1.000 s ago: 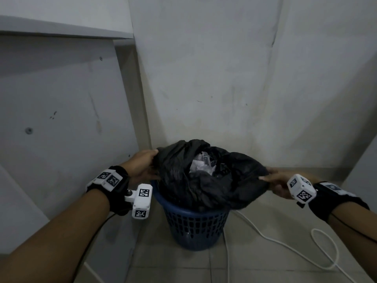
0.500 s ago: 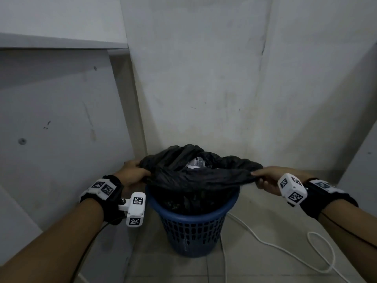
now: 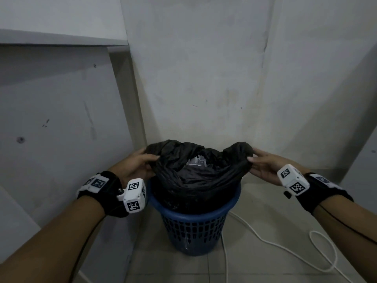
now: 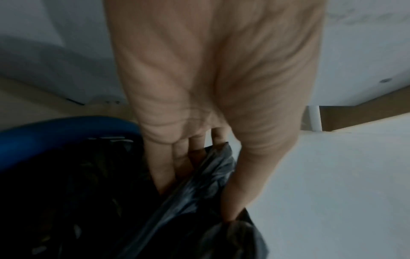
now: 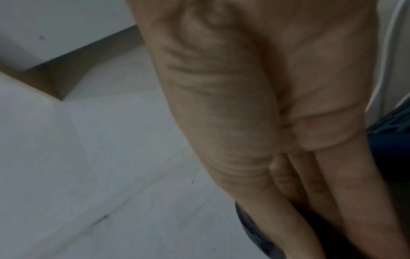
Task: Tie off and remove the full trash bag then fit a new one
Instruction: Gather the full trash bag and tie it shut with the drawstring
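A black trash bag (image 3: pixel 195 180) sits in a blue slatted bin (image 3: pixel 193 227) on the floor in a wall corner. Its mouth gapes, and pale crumpled rubbish (image 3: pixel 196 161) shows inside. My left hand (image 3: pixel 136 166) pinches the bag's left edge between thumb and fingers; the left wrist view shows the black film (image 4: pixel 199 198) caught there beside the blue rim (image 4: pixel 55 133). My right hand (image 3: pixel 263 162) pinches the bag's right edge. In the right wrist view the fingers (image 5: pixel 332 192) run down onto dark plastic (image 5: pixel 255 233), blurred.
White walls close in behind the bin, and a grey panel (image 3: pixel 61 129) under a ledge stands at the left. A white cable (image 3: pixel 275 245) loops over the tiled floor to the right of the bin.
Half a second ago the bag's mouth was pulled flat and taut between my hands. Now both hands sit a little higher and the edges are slack, with the mouth gaping.
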